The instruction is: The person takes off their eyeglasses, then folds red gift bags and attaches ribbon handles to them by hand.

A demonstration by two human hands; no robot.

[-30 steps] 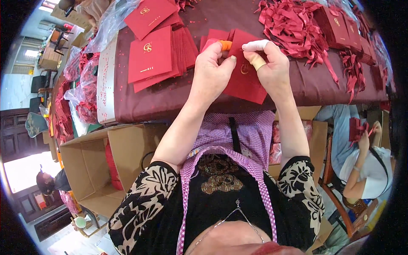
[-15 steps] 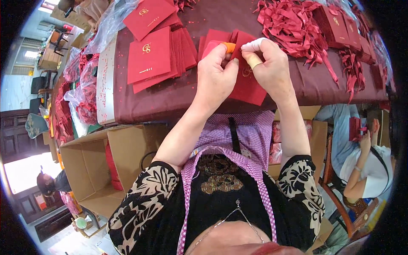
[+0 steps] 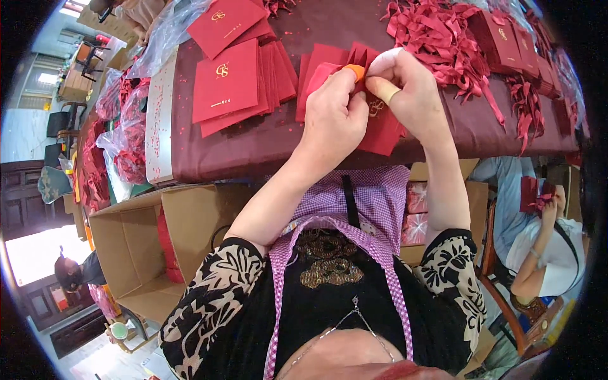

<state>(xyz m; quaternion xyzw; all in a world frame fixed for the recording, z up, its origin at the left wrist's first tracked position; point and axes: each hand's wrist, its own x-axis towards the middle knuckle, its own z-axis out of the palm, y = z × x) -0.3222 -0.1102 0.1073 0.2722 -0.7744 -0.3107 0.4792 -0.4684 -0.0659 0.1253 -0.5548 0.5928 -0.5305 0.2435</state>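
Note:
Both my hands meet above the table's near edge, at the upper middle of the view. My left hand (image 3: 337,111), with orange tape on a finger, is closed on the upper edge of a flat red paper bag (image 3: 382,134) with a gold emblem. Beside its fingers shows a brighter pinkish-red piece (image 3: 322,76), perhaps ribbon. My right hand (image 3: 411,95) pinches at the same edge, thumb and forefinger together; white and beige tape wraps its fingers. What lies right between the fingertips is hidden. More red bags (image 3: 305,88) lie just behind my left hand.
Fanned red bags (image 3: 226,79) lie left on the dark red tablecloth (image 3: 253,149). A heap of red ribbons (image 3: 437,44) and stacked bags (image 3: 500,39) are at right. An open cardboard box (image 3: 136,234) stands below left. Another person (image 3: 551,247) sits at right, holding a red bag.
My hands have shifted slightly right, with the fingertips still close together at the bag's upper edge. My right hand has turned, its thumb now nearer the left fingers.

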